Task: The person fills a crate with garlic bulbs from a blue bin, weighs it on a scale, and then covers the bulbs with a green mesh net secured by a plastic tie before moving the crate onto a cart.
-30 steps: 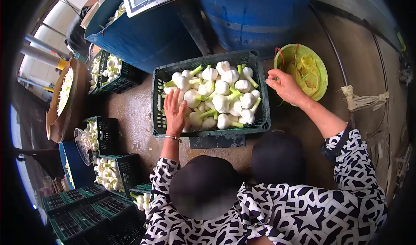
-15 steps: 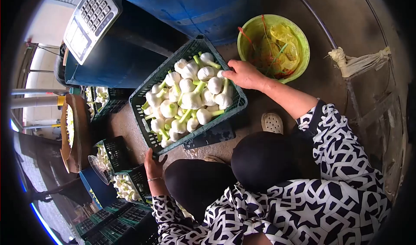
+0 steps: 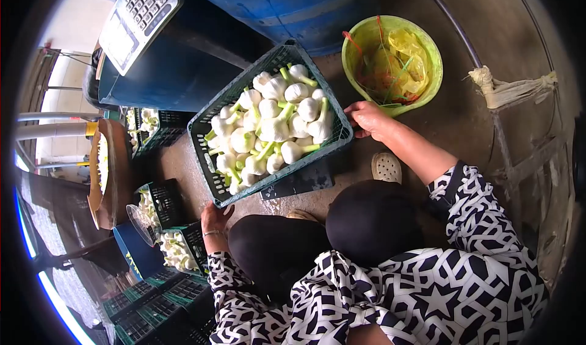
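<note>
Crate [image 3: 287,170] bottom hidden under garlic [image 3: 272,130].

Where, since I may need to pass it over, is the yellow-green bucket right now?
In the head view, the yellow-green bucket is at upper right, beside the blue barrel and just beyond the right hand.

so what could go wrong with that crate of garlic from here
The crate might tip or slip, since the left grip and right grip are each at a corner. If it tilts, the garlic bulbs heaped inside could roll out. The right grip is also close to the bucket, so a swing that way might knock it.
</note>
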`<state>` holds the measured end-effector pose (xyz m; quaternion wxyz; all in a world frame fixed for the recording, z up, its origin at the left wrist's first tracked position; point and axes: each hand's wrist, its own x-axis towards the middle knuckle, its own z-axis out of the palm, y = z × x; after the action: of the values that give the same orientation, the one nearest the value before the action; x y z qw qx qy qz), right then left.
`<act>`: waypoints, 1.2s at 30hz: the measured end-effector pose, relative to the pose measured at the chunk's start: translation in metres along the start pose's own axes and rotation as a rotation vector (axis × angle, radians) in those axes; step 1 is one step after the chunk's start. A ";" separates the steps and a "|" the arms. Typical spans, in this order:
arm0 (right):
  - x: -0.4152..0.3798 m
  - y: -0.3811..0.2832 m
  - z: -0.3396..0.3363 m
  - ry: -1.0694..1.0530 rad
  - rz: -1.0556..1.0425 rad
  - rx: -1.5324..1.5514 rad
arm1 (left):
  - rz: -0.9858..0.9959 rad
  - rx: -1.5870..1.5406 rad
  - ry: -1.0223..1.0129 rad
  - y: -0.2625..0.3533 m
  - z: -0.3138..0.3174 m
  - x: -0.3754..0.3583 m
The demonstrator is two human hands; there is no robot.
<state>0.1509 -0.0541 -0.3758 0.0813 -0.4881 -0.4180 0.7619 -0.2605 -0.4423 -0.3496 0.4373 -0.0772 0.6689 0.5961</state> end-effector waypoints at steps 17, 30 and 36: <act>-0.066 0.024 0.009 0.013 -0.217 0.312 | 0.404 0.090 0.186 -0.040 0.015 0.022; -0.094 -0.055 0.026 -0.052 -0.170 -0.114 | 0.477 -0.004 0.211 0.003 0.023 -0.015; -0.072 -0.148 0.042 0.101 -0.670 -0.187 | 0.775 0.694 0.509 0.079 0.104 -0.006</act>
<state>0.1115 -0.0210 -0.2140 0.3022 -0.3663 -0.6182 0.6263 -0.2548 -0.3326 -0.2779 0.0124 0.1803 0.8887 0.4213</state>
